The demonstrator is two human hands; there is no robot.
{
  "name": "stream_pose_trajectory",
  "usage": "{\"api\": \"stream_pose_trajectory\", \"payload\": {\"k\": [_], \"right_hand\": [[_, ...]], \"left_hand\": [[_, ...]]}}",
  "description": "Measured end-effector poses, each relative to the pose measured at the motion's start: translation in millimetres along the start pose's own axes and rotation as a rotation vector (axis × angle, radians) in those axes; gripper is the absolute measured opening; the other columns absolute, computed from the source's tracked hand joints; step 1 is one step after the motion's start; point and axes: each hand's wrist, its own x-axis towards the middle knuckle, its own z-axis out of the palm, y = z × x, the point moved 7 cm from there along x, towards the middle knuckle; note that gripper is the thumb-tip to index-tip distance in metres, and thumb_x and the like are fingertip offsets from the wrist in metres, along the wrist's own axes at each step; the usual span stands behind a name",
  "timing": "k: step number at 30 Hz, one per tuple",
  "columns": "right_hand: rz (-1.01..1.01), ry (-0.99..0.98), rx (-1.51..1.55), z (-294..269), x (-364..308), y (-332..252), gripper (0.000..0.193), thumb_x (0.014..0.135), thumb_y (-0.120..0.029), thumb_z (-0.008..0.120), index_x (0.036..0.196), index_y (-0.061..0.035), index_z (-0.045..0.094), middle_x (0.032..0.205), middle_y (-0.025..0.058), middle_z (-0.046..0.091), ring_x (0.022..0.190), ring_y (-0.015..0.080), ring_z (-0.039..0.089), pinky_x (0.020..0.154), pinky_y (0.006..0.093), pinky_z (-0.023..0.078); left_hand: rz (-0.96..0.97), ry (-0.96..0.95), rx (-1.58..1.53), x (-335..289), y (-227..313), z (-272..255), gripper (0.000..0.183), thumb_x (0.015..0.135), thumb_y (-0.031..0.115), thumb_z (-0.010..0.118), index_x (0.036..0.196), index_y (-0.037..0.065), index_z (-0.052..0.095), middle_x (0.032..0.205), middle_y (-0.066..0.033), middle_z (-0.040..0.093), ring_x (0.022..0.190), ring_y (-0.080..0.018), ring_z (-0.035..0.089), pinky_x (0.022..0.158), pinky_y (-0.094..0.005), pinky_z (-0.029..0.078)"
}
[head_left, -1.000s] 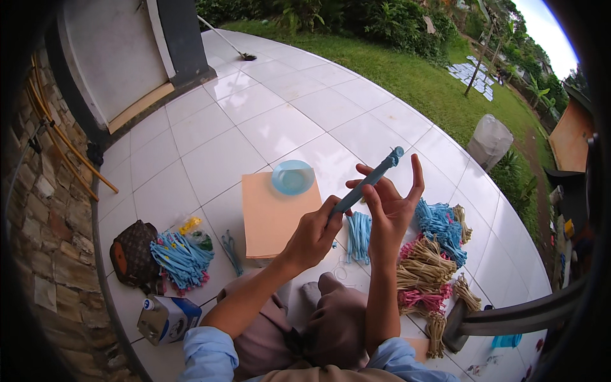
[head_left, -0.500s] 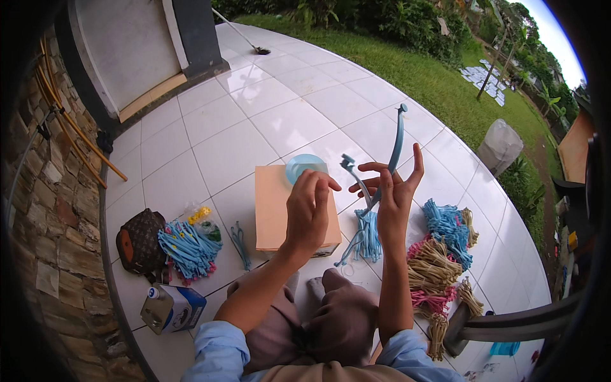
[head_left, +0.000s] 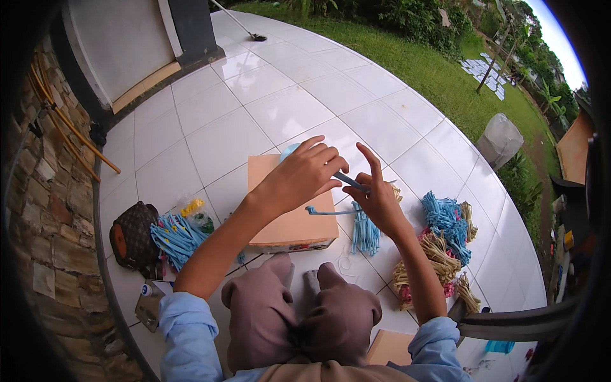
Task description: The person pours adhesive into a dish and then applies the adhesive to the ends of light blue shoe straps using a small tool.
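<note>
A thin blue strap (head_left: pixel 352 182) is stretched between my hands above the cardboard box (head_left: pixel 299 224). My left hand (head_left: pixel 299 173) has its fingers closed around one end. My right hand (head_left: pixel 377 198) pinches the strap with thumb and fingers, its index finger raised. From the right hand a loose length of blue strap (head_left: pixel 328 211) sticks out leftward over the box, ending in a small knob. Behind my left hand, a round light-blue item (head_left: pixel 289 151) on the box is mostly hidden. Just right of the box lies a bundle of blue straps (head_left: pixel 365 230).
On the right lie more blue bundles (head_left: pixel 447 223) and beige bundles (head_left: pixel 438 252) with pink ones. Left are a brown patterned bag (head_left: pixel 135 237), a blue strap pile (head_left: pixel 178 239) and a metal can (head_left: pixel 147 305), partly behind my sleeve. A dark curved bar (head_left: pixel 509 325) crosses the lower right.
My left hand has moved up and right to the strap. The right hand has dropped slightly, and the strap that stood upright now lies slanted between both hands.
</note>
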Motion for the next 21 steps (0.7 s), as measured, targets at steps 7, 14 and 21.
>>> {"api": "stream_pose_trajectory", "payload": {"k": [7,14,21], "right_hand": [[0.096,-0.345,-0.005,53,6,63,0.092,0.07,-0.001,0.069,0.144,-0.0119,0.013,0.07,0.0086,0.056,0.065,0.0245,0.058,0.059,0.0356,0.046],[0.17,-0.408,0.451,83,15,140,0.093,0.068,0.007,0.063,0.143,-0.0121,0.011,0.098,0.0098,0.054,0.092,0.0217,0.062,0.09,0.038,0.046],[0.211,-0.385,0.534,104,38,170,0.086,0.07,-0.001,0.068,0.139,-0.0101,0.018,0.098,0.01,0.06,0.095,0.0204,0.06,0.092,0.0375,0.046]], "left_hand": [[-0.383,-0.283,-0.473,-61,-45,89,0.018,0.089,0.02,0.055,0.1,0.005,0.054,0.096,-0.0114,0.061,0.082,-0.0295,0.062,0.068,-0.0396,0.049],[-0.582,-0.212,-0.645,-120,-85,151,0.017,0.089,0.017,0.055,0.102,0.006,0.053,0.096,-0.0114,0.063,0.082,-0.0324,0.062,0.071,-0.0387,0.05],[-0.595,-0.137,-0.56,-138,-101,172,0.018,0.084,0.009,0.06,0.102,0.009,0.061,0.089,-0.0091,0.06,0.075,-0.0251,0.062,0.066,-0.036,0.05]]}}
